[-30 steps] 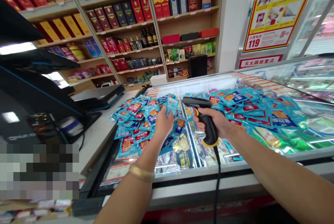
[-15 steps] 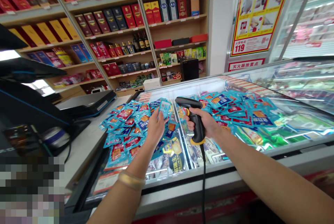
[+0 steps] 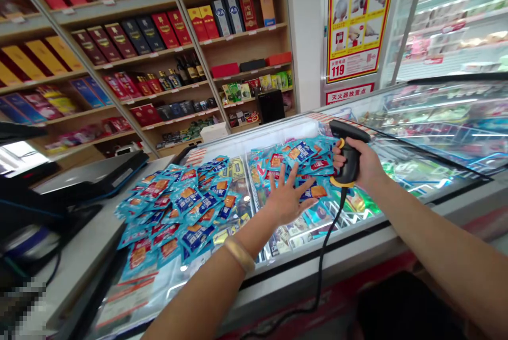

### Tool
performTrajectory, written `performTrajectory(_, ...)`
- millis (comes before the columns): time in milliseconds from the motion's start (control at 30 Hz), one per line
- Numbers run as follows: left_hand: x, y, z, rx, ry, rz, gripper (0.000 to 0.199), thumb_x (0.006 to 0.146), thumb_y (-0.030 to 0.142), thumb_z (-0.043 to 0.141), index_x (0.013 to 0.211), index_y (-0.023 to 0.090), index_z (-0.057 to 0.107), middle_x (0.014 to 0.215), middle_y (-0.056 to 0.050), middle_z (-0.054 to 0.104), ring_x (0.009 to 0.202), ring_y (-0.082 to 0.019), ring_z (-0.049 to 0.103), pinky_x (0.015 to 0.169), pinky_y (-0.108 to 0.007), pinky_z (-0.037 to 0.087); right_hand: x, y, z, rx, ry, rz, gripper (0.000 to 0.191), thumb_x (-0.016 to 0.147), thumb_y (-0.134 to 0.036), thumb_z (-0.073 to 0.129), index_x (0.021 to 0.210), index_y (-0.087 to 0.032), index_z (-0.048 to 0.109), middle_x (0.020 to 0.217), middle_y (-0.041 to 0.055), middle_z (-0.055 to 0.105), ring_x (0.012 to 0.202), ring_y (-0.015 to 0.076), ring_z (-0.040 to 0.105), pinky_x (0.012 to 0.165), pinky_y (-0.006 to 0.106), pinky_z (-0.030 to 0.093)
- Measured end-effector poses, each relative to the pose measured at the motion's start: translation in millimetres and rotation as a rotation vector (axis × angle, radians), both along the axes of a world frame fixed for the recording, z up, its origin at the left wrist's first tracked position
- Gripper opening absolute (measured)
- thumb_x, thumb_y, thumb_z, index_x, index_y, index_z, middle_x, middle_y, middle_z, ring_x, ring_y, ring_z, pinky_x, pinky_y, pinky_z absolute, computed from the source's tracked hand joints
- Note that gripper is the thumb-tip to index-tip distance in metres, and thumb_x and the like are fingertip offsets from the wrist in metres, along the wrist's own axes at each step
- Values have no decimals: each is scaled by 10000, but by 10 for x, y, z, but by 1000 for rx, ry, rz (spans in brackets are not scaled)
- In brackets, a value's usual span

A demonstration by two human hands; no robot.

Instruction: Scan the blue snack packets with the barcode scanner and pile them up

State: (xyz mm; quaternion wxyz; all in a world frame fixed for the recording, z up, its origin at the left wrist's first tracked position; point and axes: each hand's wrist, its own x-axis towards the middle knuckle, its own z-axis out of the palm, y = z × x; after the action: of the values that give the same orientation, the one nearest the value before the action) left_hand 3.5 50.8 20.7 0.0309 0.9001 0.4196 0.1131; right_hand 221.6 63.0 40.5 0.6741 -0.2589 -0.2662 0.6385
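Observation:
My left hand (image 3: pixel 289 198) is open with fingers spread, at the near edge of the right pile of blue snack packets (image 3: pixel 301 152); nothing shows in it. Wrapped round the handle of a black and yellow barcode scanner (image 3: pixel 349 163) is my right hand (image 3: pixel 367 163), beside that pile's right side. The scanner's cable (image 3: pixel 323 271) hangs down over the freezer's front edge. A second pile of blue packets (image 3: pixel 186 197), with red and dark blue labels, lies on the left part of the glass freezer top (image 3: pixel 278 131).
Black counter equipment with a flat plate (image 3: pixel 87 171) stands on the left counter (image 3: pixel 85 255). Behind the freezer are shelves of boxes and bottles (image 3: pixel 151 54). A red and yellow poster (image 3: pixel 357 23) hangs at the back right.
My left hand has let go of a packet and moved right to the other pile, fingers now spread. My right hand has carried the scanner rightward. The view has shifted.

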Motion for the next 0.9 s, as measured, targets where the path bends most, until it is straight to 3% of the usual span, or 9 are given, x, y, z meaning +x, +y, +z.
performTrajectory(133,97,-3,-41,-100,104,61,592,906,637,373,1466,464,292,1625,-10,81,1453,-444,27,1069,-756,94,57,-23,-72,-28,-17,22,154,728,-289,660,758,-173,562,632,-8,516,456,72,424,397,186,416)
performTrajectory(300,96,-20,-5,-83,39,61,576,903,620,413,1448,447,349,1627,-23,61,1452,-441,4,1087,-735,97,6,-25,-64,-52,-15,20,108,747,-264,623,759,-171,570,633,-2,520,454,70,408,392,178,413)
performTrajectory(500,-218,-36,164,44,-92,92,542,921,506,489,1437,368,398,1617,-78,119,1473,-371,79,1125,-671,127,-101,-108,96,-15,-39,-33,110,737,-262,628,762,-167,578,637,-3,504,462,66,404,397,170,411)
performTrajectory(600,-618,29,286,145,-127,268,539,918,431,520,1433,318,410,1574,-113,256,1459,-330,198,1142,-630,154,-344,-102,225,46,-55,19,127,733,-267,641,780,-163,585,647,-3,509,467,63,404,407,171,411)
performTrajectory(700,-1109,68,389,223,-133,572,552,882,390,561,1411,275,452,1532,-136,332,1417,-324,302,1145,-562,234,-759,-47,304,86,-84,153,157,724,-282,670,779,-164,581,655,-4,518,474,67,415,413,180,408)
performTrajectory(800,-1538,36,443,244,-140,916,598,851,429,577,1410,255,459,1535,-171,305,1394,-369,322,1088,-546,331,-1270,13,299,70,-79,288,164,732,-299,667,753,-168,570,638,-9,524,466,68,416,410,185,402)
performTrajectory(900,-1786,-20,434,175,-141,1113,692,820,540,574,1437,267,416,1543,-202,263,1389,-433,293,1029,-600,359,-1737,20,232,23,-69,424,163,745,-303,657,766,-164,574,627,-14,526,459,68,427,413,185,400)
